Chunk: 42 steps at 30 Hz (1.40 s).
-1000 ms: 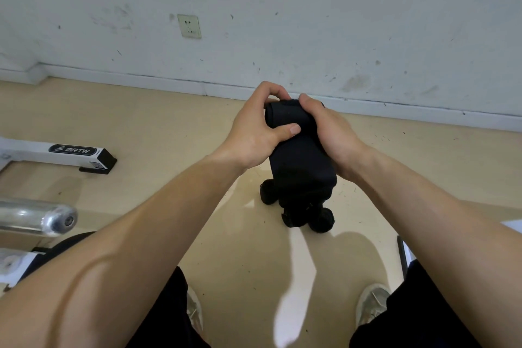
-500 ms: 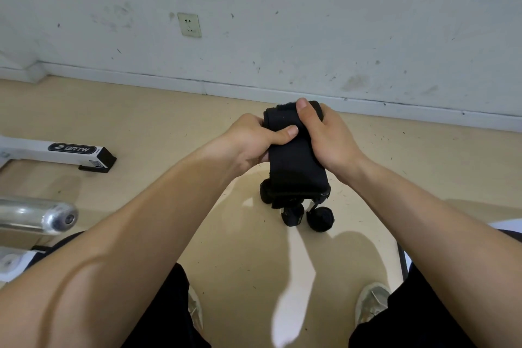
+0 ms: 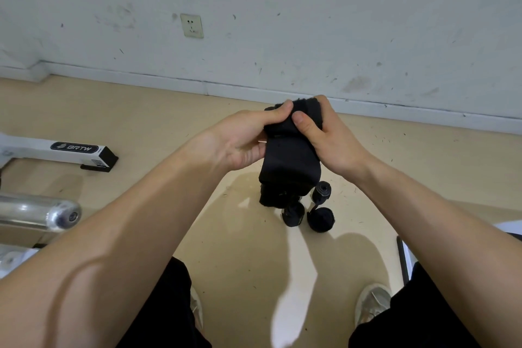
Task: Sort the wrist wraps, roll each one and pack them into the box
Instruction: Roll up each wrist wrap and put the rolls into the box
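Left grip (image 3: 240, 140) and right grip (image 3: 332, 144) both curled, thumbs pinching the top of the black wrist wrap (image 3: 288, 164) — its length hanging between them, rolled wraps (image 3: 320, 219) on the floor (image 3: 169, 110).

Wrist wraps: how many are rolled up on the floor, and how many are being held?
Rolled black fabric wrist wraps on the floor: 3 showing
Hanging black fabric wrist wrap gripped by left hand and right hand: 1
Total: 4; others may hide behind.
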Available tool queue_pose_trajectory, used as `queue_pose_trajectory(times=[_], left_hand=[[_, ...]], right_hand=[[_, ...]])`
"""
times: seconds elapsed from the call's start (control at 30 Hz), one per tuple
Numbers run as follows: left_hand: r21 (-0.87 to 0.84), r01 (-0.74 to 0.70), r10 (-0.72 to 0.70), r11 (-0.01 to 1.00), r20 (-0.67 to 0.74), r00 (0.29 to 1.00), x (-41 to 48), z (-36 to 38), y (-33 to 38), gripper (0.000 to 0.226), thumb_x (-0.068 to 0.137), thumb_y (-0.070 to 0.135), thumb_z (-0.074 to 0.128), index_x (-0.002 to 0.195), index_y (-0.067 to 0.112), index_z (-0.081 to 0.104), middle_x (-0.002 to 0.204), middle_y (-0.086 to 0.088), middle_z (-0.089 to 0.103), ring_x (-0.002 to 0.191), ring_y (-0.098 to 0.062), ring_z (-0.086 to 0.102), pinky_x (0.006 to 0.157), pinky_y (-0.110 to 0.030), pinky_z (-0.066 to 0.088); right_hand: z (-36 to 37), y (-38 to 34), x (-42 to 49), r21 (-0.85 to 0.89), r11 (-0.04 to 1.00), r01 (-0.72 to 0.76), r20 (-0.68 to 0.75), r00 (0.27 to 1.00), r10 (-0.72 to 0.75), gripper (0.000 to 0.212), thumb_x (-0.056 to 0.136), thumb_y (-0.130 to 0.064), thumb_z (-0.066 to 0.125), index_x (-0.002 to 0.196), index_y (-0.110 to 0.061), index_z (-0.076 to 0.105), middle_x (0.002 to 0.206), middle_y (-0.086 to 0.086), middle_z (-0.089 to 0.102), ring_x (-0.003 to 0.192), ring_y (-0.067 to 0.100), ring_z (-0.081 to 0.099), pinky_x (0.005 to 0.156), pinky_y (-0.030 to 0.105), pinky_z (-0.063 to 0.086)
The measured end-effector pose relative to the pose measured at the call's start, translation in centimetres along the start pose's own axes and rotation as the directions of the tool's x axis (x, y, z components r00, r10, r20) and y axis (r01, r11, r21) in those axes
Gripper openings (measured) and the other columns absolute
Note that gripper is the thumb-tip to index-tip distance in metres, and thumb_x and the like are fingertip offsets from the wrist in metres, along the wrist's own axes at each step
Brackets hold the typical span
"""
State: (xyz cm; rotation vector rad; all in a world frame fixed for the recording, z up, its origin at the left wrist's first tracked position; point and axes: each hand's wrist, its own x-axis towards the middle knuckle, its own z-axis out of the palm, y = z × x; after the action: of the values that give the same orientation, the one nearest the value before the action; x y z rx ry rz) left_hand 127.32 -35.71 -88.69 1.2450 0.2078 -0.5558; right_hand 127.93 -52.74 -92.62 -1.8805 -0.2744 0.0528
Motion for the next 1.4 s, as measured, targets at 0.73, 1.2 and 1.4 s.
queue_pose_trajectory(times=[0.73,1.2,1.4], left_hand=[[0.218,-0.063,0.072,0.974,-0.033,0.997,0.9,-1.2,-0.4,0.011,0.091,0.005,0.074,0.102,0.003,0.073,0.092,-0.007,0.078,0.080,-0.014,0.077,0.069,-0.021,0.061],[0.056,-0.025,0.026,0.998,-0.023,0.999,-0.1,-0.4,0.4,0.028,0.100,0.034,0.066,0.108,0.008,0.072,0.081,-0.003,0.076,0.075,-0.017,0.076,0.065,-0.028,0.062],[0.040,-0.081,0.086,0.996,-0.140,0.986,0.2,-0.5,0.6,0.014,0.095,0.020,0.073,0.101,0.007,0.074,0.082,-0.004,0.077,0.072,-0.015,0.076,0.068,-0.028,0.064]], right_hand=[[0.0,-0.8,0.5,0.415,0.866,-0.279,0.172,0.959,0.227,0.027,0.105,-0.026,0.055,0.127,-0.013,0.048,0.112,0.005,0.063,0.095,0.016,0.067,0.082,0.032,0.058],[-0.6,-0.7,0.1,0.221,0.970,-0.096,0.159,0.985,0.062,0.020,0.106,-0.015,0.052,0.122,-0.019,0.041,0.099,0.001,0.055,0.080,0.007,0.059,0.068,0.020,0.050],[0.2,-1.2,0.0,0.354,0.918,-0.181,0.022,0.983,0.185,0.034,0.103,-0.027,0.060,0.131,-0.027,0.041,0.100,0.003,0.065,0.080,0.013,0.067,0.077,0.034,0.056]])
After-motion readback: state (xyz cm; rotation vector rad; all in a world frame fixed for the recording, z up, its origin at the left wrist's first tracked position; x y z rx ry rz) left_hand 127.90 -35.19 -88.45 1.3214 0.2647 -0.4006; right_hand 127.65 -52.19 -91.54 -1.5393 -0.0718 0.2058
